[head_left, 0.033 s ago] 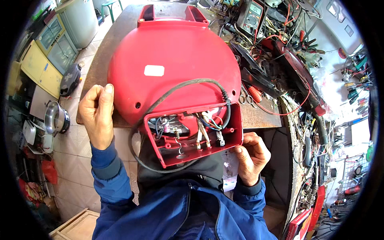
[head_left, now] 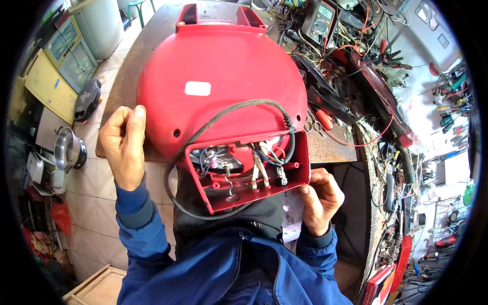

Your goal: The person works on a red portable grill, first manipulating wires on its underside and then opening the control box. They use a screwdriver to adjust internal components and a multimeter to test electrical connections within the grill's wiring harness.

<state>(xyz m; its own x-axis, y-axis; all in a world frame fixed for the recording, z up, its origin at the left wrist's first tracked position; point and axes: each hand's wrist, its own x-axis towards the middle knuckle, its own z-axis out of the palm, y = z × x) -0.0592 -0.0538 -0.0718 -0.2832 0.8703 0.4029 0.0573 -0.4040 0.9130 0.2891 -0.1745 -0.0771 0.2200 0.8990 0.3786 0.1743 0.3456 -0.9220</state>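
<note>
A round red appliance housing [head_left: 218, 66] with a white label rests on a wooden bench. At its near end is an open red compartment [head_left: 203, 193] showing wires, pale connectors [head_left: 256, 180] and metal parts. A black cable [head_left: 213, 119] loops out over the housing and around the compartment. My left hand [head_left: 124, 145] is closed at the housing's left edge, thumb against it. My right hand [head_left: 323, 201] is closed on the compartment's right corner, with its fingers partly hidden.
A multimeter [head_left: 320, 23], tangled wires, scissors [head_left: 315, 122], a red screwdriver handle [head_left: 324, 118] and black-and-red parts [head_left: 366, 76] crowd the bench's right. On the left floor are a steel bowl [head_left: 66, 147] and a black case [head_left: 89, 99]. A wooden box [head_left: 96, 284] is at lower left.
The red housing and its compartment have shifted very slightly to the right. My hands keep about the same grip.
</note>
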